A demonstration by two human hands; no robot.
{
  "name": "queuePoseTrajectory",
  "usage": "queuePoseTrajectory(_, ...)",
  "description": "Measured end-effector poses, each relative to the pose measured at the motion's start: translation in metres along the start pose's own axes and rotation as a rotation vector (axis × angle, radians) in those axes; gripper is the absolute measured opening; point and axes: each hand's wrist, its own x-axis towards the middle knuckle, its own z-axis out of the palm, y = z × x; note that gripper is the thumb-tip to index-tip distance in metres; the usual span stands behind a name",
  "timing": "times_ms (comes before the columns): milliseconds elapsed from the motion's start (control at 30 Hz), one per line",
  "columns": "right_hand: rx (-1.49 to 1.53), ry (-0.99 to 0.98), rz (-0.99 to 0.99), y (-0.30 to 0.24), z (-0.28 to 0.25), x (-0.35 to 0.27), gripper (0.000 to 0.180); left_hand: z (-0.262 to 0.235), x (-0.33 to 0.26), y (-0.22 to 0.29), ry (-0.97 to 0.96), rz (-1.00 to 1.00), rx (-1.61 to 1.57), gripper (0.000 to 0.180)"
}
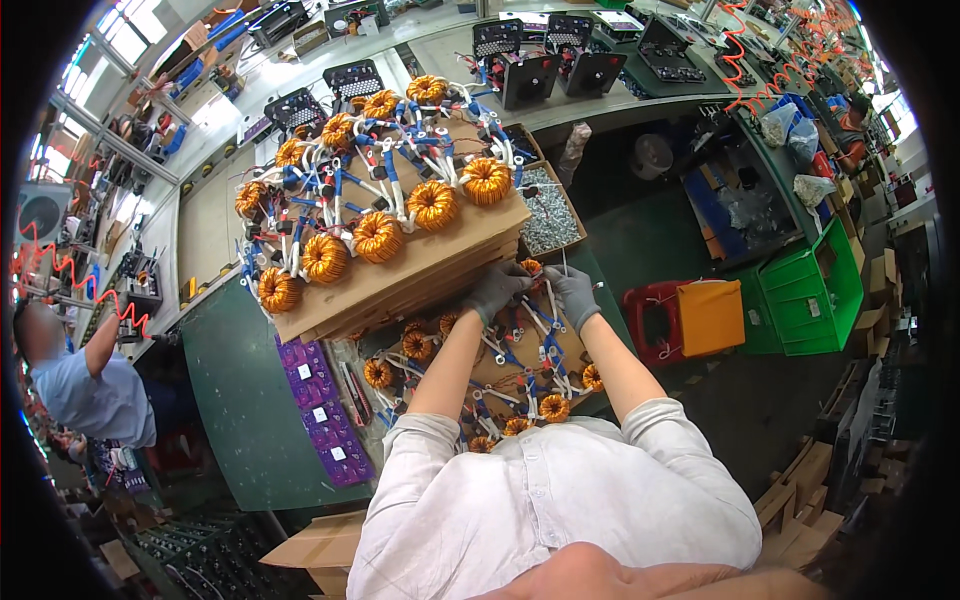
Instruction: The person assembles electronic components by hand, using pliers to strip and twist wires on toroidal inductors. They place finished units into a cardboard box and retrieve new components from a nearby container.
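Far left of the grip: co-worker in a light blue shirt [92,390], one arm raised toward the next bench. Closer in, purple packs [318,410] in a row on the green bench top [228,385].

Just beyond and left of the hands: cardboard stack [400,295], top layer loaded with wound coils [377,238] and white/blue leads. Below it, on the wearer's side of the grip, a lower cardboard sheet [508,382] carries more coils.

Left hand [497,290], grey glove: fingers curled in at the left edge of one orange coil [531,267]. Looks like contact, but fingertips are hidden; can't tell how firm or if it's really clamped.

That coil sits between the two hands, near the stack's right corner. Judgement: dense for its size, stiff body, smooth winding that may slip under a glove; leads floppy and easy to snag, joints probably the weak spot. Take it by the outer rim, thumb opposite fingers; don't lift by the leads.

Straight past the coil: bin of small metal fasteners [548,218].

Right hand [573,292], grey glove: fingers bunched, thin pale strand [564,260] sticking up at the fingertips. Can't tell if it's pinched.

Right of the grip, well apart: red stool [648,345] with orange panel [710,317], then green crate [812,295].
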Motion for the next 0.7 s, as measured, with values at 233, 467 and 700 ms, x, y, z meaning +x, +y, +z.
queuePoseTrajectory(233, -0.123, -0.034, -0.214, 0.008, 0.0, 0.0, 0.015, 0.003, 0.002, -0.003, 0.071, 0.019, 0.094, 0.016)
queuePoseTrajectory(467, -0.211, -0.003, -0.268, 0.005, 0.006, -0.004, 0.011, 0.027, -0.005, 0.003, 0.29, 0.371, 0.69, 0.029)
queuePoseTrajectory(700, -0.302, -0.142, -0.128, -0.002, 0.002, -0.036, 0.014, 0.037, -0.013, -0.016, 0.094, 0.354, 0.897, 0.03)
